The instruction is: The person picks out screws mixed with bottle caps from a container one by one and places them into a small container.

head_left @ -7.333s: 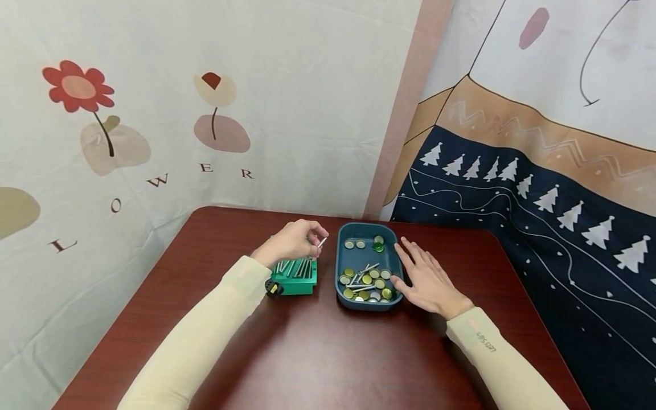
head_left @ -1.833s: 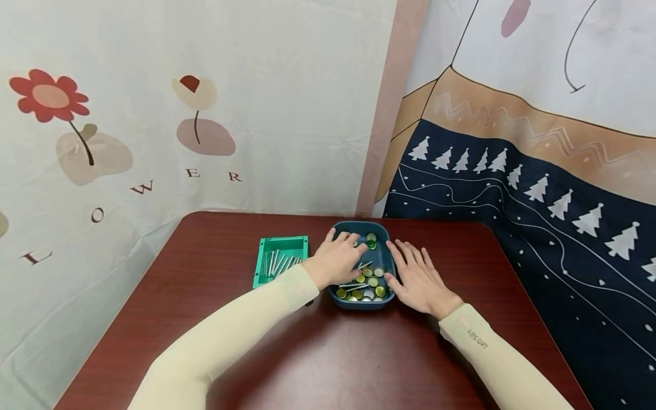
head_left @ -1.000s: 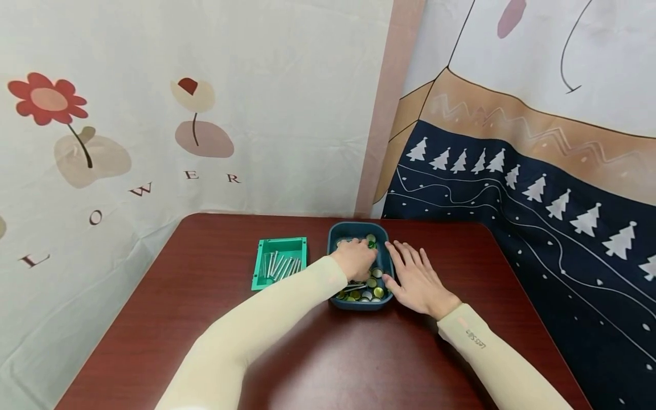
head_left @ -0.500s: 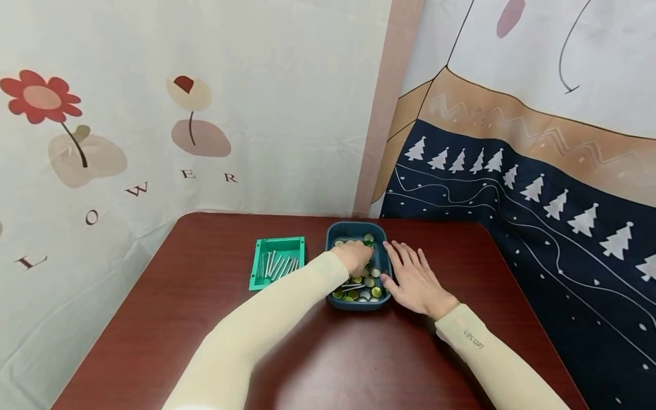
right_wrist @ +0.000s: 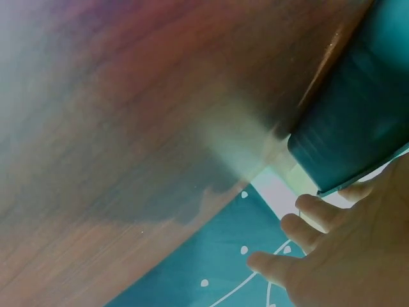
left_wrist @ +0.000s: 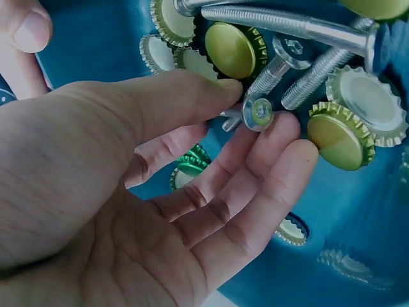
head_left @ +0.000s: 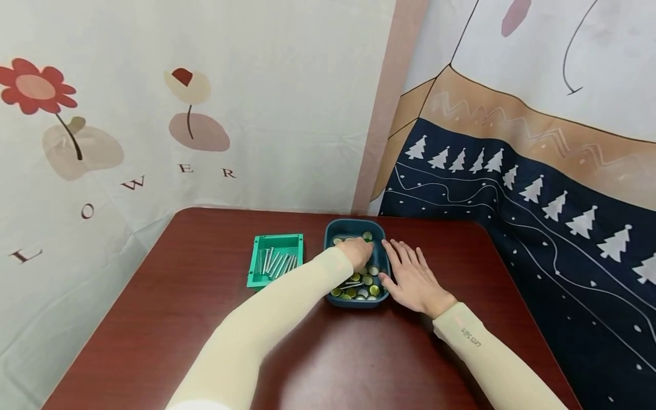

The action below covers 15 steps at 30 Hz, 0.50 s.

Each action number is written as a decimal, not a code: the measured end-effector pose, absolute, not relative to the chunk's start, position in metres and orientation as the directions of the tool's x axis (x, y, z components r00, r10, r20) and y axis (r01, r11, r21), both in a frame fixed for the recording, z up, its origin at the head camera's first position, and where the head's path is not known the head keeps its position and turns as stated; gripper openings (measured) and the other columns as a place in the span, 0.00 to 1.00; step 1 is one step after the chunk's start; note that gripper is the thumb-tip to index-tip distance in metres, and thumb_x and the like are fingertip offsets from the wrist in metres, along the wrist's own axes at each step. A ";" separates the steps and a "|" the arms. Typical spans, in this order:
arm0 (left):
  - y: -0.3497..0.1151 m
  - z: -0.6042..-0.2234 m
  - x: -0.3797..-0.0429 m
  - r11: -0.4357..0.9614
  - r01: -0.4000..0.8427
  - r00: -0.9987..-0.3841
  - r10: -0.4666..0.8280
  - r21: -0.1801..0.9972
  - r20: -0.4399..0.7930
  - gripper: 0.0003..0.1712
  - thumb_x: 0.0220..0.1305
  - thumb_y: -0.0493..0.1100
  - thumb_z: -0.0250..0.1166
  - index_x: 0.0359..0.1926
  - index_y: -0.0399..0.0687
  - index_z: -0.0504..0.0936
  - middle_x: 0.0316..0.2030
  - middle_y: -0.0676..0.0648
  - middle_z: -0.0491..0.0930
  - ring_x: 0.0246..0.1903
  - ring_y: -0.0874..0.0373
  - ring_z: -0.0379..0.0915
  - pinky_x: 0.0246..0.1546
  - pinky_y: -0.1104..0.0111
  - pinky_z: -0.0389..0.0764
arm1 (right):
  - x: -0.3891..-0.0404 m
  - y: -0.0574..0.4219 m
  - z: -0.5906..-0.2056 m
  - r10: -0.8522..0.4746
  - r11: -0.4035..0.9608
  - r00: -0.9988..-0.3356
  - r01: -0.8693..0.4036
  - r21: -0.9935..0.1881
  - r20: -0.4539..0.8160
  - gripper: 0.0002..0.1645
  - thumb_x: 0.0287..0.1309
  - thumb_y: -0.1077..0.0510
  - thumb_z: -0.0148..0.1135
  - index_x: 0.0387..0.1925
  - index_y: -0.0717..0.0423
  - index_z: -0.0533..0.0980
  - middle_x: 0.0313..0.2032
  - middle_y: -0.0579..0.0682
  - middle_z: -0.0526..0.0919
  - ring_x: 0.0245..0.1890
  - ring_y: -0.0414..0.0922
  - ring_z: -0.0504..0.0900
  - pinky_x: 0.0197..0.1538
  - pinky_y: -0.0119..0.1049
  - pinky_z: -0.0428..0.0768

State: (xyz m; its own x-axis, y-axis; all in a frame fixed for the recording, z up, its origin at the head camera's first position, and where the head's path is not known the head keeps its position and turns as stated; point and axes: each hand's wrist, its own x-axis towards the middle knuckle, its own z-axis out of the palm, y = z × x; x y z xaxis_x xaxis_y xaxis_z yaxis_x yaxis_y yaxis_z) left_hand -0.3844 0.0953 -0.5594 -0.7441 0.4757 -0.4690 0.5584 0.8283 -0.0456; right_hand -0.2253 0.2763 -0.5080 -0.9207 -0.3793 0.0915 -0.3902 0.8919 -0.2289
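My left hand [head_left: 357, 251] reaches down into a dark blue tray [head_left: 355, 303]. In the left wrist view its thumb and fingertips pinch a silver bolt [left_wrist: 259, 114], whose round socket head faces the camera. Around it lie more bolts [left_wrist: 281, 22] and several crimped bottle caps [left_wrist: 339, 142], gold, silver and green. My right hand [head_left: 414, 282] lies at the tray's right side with fingers spread and thumb at the rim; the right wrist view shows its fingers [right_wrist: 316, 214] beside the tray's outer wall.
Left of the tray stands a green box [head_left: 255, 280] with several bolts [head_left: 277, 263] inside. Both containers sit on a reddish-brown table [head_left: 328, 364]. A printed cloth [head_left: 287, 114] hangs behind the table, and a dark tree-patterned one [head_left: 512, 228] is on the right.
Earlier my left hand held a small metal piece over the green box. It then moved right, with open fingers, into the tray and now pinches a bolt. My right hand stays by the rim.
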 end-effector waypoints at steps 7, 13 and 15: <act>0.097 -0.549 -0.373 0.840 0.541 -0.756 0.463 -0.044 -0.462 0.38 0.89 0.46 0.66 0.92 0.63 0.67 0.83 0.46 0.78 0.75 0.50 0.84 0.67 0.53 0.92 | -0.225 0.275 -0.508 -0.377 0.893 -0.923 -0.386 -0.232 0.084 0.53 0.87 0.34 0.56 0.97 0.51 0.50 0.93 0.63 0.59 0.93 0.67 0.58 0.91 0.79 0.54; 0.093 -0.524 -0.360 0.862 0.506 -0.750 0.440 0.000 -0.495 0.38 0.86 0.44 0.70 0.89 0.65 0.71 0.80 0.50 0.81 0.74 0.54 0.83 0.73 0.50 0.87 | -0.225 0.275 -0.506 -0.380 0.895 -0.921 -0.389 -0.221 0.081 0.54 0.86 0.33 0.56 0.97 0.51 0.50 0.92 0.63 0.59 0.93 0.67 0.58 0.91 0.79 0.55; 0.091 -0.517 -0.358 0.867 0.498 -0.750 0.434 0.006 -0.500 0.39 0.84 0.44 0.72 0.88 0.67 0.72 0.78 0.51 0.82 0.72 0.56 0.84 0.72 0.50 0.88 | -0.225 0.276 -0.505 -0.381 0.895 -0.921 -0.390 -0.218 0.082 0.55 0.85 0.33 0.57 0.97 0.51 0.50 0.92 0.63 0.59 0.93 0.67 0.58 0.91 0.79 0.55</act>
